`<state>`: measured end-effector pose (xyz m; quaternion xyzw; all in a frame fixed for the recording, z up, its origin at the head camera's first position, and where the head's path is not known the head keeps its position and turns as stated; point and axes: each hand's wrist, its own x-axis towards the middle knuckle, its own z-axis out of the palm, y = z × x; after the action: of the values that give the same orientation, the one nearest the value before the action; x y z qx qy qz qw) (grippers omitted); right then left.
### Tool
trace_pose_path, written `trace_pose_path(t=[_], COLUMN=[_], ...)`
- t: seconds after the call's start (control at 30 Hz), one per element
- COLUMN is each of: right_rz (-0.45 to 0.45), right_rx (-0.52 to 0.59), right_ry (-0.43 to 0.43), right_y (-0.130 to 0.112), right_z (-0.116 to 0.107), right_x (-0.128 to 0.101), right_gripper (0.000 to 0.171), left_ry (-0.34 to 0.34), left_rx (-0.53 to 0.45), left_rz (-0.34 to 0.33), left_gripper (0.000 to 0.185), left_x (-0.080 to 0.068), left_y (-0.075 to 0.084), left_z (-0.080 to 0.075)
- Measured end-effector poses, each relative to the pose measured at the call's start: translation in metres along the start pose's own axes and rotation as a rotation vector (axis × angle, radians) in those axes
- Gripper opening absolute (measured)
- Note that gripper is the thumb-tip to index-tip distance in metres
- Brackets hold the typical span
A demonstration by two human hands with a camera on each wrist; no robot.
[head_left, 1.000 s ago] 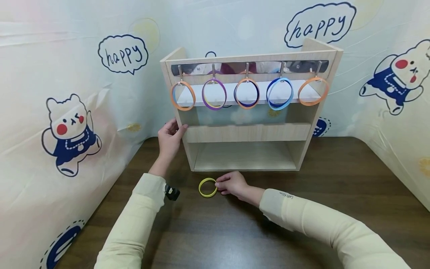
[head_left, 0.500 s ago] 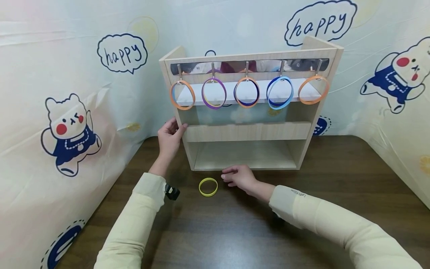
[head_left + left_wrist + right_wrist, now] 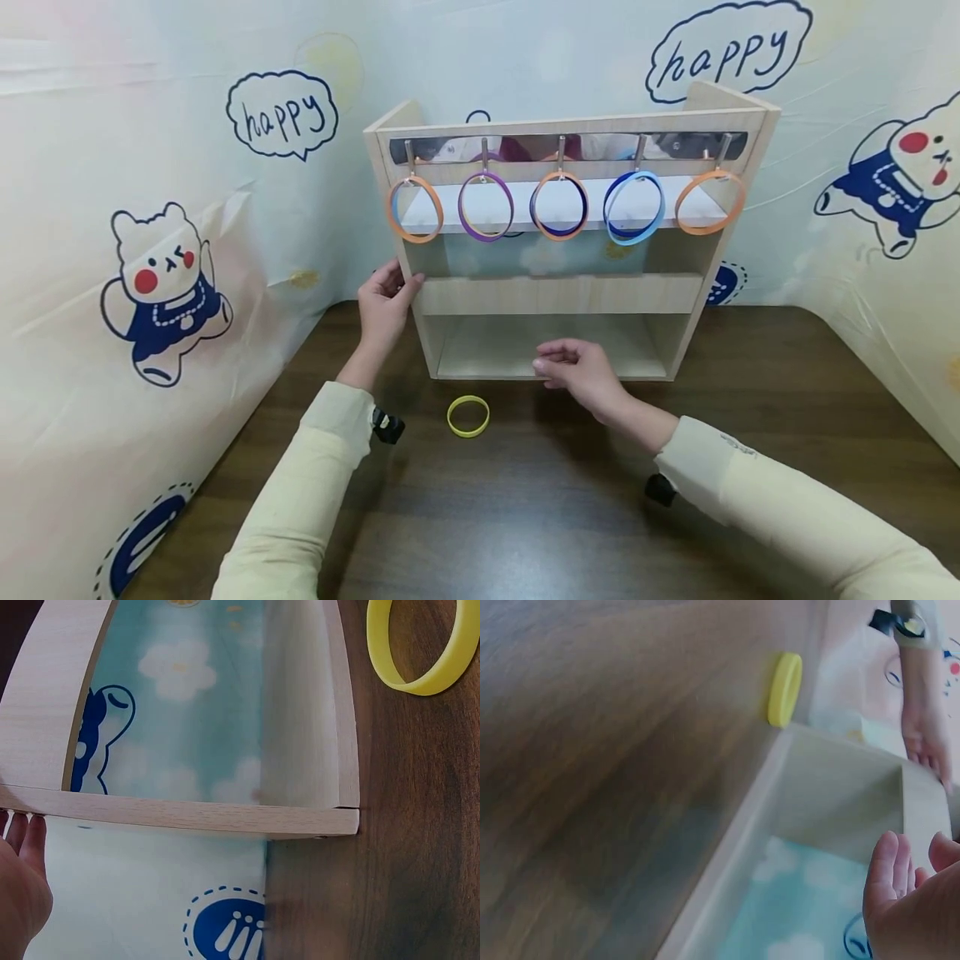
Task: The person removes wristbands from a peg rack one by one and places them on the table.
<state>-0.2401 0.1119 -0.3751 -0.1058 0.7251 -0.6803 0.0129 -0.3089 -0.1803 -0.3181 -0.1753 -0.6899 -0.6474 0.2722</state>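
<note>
A yellow band (image 3: 468, 416) lies flat on the dark wooden table (image 3: 525, 517), near the front edge of the shelf and a little to the left of centre. It is a plain closed ring of smooth material, bright yellow, and nothing touches it.

The right hand (image 3: 581, 373) is just to the right of the band and farther away, raised in front of the lowest opening of the wooden shelf (image 3: 555, 293). Its fingers are loosely bent and hold nothing. The left hand (image 3: 382, 305) rests against the left side wall of the shelf, with straight fingers on the front edge.

Farther back, five rings (image 3: 561, 207) hang on hooks under the top board of the shelf.

One second ago the right hand touched the yellow band on the table. Now it has let go and moved up and right, and the band stayed in place. The left hand did not move.
</note>
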Motion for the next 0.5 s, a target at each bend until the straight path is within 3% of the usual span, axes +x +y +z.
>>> trace_pose_path(t=[0.5], right_rz=[-0.106], right_rx=[-0.053], right_ry=[0.155], right_y=[-0.041], right_z=[-0.073], right_x=[-0.021], right_gripper=[0.039], left_ry=[0.003], left_rx=[-0.003], left_rz=[0.008], left_gripper=[0.036], left_x=[0.0], left_y=[0.001], left_z=[0.001])
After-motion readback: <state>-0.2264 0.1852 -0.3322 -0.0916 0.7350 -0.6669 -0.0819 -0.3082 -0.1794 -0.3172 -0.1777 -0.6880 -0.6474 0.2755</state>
